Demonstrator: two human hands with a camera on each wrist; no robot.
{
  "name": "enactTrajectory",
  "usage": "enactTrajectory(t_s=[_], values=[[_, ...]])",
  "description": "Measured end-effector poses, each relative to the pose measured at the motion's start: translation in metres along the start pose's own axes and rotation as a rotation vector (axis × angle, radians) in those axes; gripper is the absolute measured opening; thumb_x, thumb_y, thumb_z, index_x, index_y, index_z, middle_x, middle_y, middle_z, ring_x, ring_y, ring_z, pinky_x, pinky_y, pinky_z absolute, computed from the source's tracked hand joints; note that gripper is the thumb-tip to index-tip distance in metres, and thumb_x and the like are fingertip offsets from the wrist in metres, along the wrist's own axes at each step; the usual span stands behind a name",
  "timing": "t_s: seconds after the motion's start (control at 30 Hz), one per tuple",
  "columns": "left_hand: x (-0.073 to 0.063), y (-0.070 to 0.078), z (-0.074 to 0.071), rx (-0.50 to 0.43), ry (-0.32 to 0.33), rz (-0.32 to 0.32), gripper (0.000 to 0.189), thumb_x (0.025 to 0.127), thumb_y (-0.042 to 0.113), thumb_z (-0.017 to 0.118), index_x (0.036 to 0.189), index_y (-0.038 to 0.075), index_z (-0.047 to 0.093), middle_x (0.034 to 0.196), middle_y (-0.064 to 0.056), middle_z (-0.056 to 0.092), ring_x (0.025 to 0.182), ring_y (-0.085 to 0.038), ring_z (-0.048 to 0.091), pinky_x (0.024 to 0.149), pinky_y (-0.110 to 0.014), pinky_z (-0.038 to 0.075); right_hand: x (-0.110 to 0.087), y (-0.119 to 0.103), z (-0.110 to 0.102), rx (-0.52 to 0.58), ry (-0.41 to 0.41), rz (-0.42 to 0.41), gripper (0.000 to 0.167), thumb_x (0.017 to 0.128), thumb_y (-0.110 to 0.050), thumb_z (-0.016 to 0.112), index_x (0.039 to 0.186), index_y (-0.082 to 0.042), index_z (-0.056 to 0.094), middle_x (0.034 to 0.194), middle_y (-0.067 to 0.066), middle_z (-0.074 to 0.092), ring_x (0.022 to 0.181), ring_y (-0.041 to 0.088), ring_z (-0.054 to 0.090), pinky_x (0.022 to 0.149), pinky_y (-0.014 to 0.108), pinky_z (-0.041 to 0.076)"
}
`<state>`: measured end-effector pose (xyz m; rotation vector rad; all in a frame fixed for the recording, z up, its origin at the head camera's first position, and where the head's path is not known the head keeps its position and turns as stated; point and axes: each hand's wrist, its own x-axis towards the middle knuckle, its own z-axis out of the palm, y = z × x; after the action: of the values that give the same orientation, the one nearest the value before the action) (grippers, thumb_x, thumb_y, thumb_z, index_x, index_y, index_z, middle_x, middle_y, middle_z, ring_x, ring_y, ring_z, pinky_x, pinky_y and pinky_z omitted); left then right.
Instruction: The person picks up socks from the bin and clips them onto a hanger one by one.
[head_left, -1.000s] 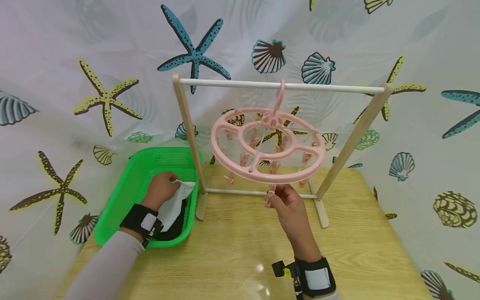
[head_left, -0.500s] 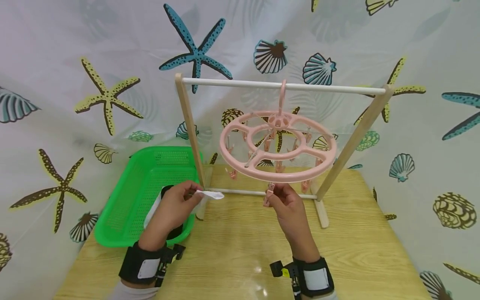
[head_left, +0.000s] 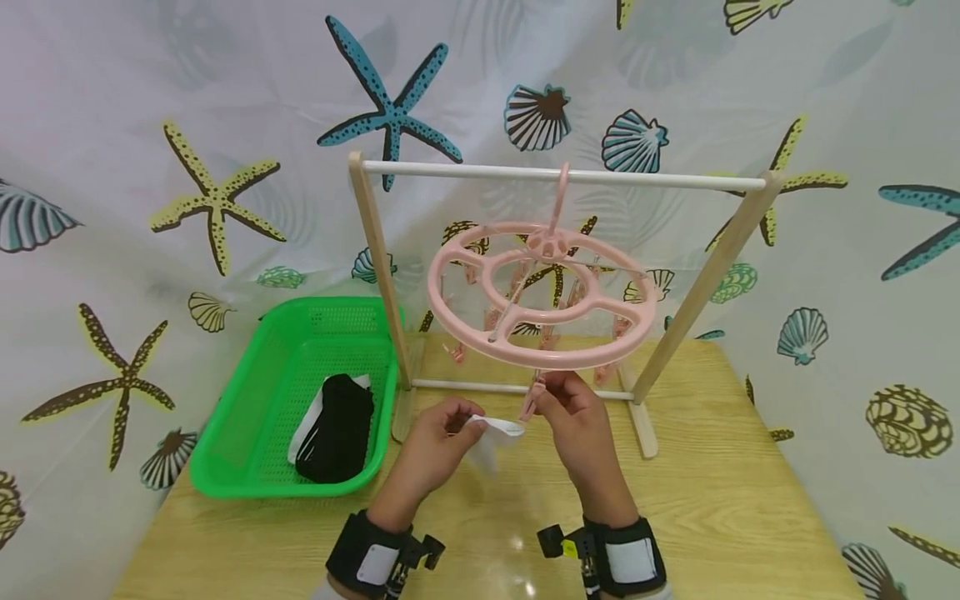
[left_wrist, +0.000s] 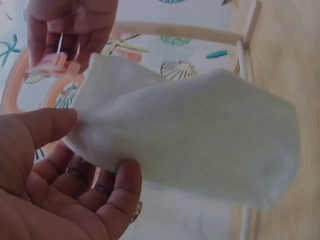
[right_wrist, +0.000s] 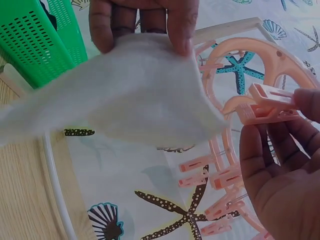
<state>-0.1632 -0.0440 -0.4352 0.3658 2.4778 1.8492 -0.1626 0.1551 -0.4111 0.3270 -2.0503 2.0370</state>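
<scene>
A white sock hangs from my left hand, pinched near its cuff between thumb and fingers. Its toe end dangles free. Just to the right, my right hand pinches a pink clothespin between thumb and fingers. That clothespin hangs below the front rim of the round pink drying hanger. In the right wrist view the sock's cuff edge lies close to the clothespin's tip; whether they touch I cannot tell.
A wooden stand with a white top bar carries the hanger by its hook. Several other pink clothespins dangle beneath the hanger. On the left, a green basket holds a black sock-like item and white fabric.
My left hand has lifted the white sock out of the green basket and carried it right, up to the clothespin. My right hand stays at the clothespin; the hanger has swayed slightly.
</scene>
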Motion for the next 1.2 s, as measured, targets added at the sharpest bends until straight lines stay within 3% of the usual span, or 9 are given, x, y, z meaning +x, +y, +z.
enactTrajectory(t_s=[0.2, 0.33, 0.53, 0.9, 1.2], values=[[-0.004, 0.005, 0.017, -0.044, -0.043, -0.014, 0.02, 0.097, 0.02, 0.065, 0.108, 0.004, 0.068, 0.094, -0.004, 0.068, 0.086, -0.018, 0.062, 0.072, -0.034, 0.051, 0.0, 0.0, 0.001, 0.028, -0.007, -0.026, 0.011, 0.1, -0.004, 0.057, 0.103, 0.006, 0.058, 0.082, 0.013, 0.062, 0.074, 0.021, 0.064, 0.078, 0.031, 0.054], [-0.005, 0.008, 0.023, -0.076, -0.044, 0.011, 0.021, 0.097, 0.023, 0.066, 0.108, 0.005, 0.069, 0.094, -0.003, 0.068, 0.088, -0.018, 0.062, 0.078, -0.037, 0.051, 0.0, 0.001, 0.001, 0.011, 0.002, -0.011, 0.01, 0.1, -0.004, 0.057, 0.103, 0.004, 0.059, 0.08, 0.01, 0.062, 0.075, 0.02, 0.063, 0.077, 0.029, 0.053], [-0.002, 0.011, 0.028, -0.111, 0.013, 0.045, 0.023, 0.097, 0.026, 0.067, 0.107, 0.006, 0.07, 0.096, -0.002, 0.068, 0.089, -0.017, 0.061, 0.08, -0.039, 0.05, 0.002, -0.002, 0.003, 0.0, 0.014, 0.022, 0.01, 0.099, -0.004, 0.058, 0.104, 0.005, 0.06, 0.081, 0.008, 0.062, 0.077, 0.02, 0.062, 0.075, 0.03, 0.053], [-0.002, 0.016, 0.033, -0.287, 0.113, 0.043, 0.016, 0.094, 0.014, 0.07, 0.104, 0.001, 0.071, 0.097, -0.008, 0.069, 0.086, -0.017, 0.061, 0.074, -0.032, 0.05, 0.0, -0.004, 0.006, -0.035, 0.015, 0.079, 0.013, 0.099, -0.001, 0.057, 0.108, 0.008, 0.06, 0.092, 0.006, 0.059, 0.087, 0.017, 0.057, 0.073, 0.026, 0.048], [-0.004, 0.014, 0.033, -0.282, 0.133, 0.062, 0.018, 0.093, 0.017, 0.072, 0.103, 0.002, 0.071, 0.093, -0.009, 0.068, 0.085, -0.019, 0.06, 0.073, -0.03, 0.049, -0.003, -0.001, 0.006, -0.03, -0.005, 0.115, 0.016, 0.097, -0.004, 0.06, 0.11, 0.006, 0.058, 0.095, 0.009, 0.058, 0.087, 0.019, 0.058, 0.072, 0.027, 0.05]])
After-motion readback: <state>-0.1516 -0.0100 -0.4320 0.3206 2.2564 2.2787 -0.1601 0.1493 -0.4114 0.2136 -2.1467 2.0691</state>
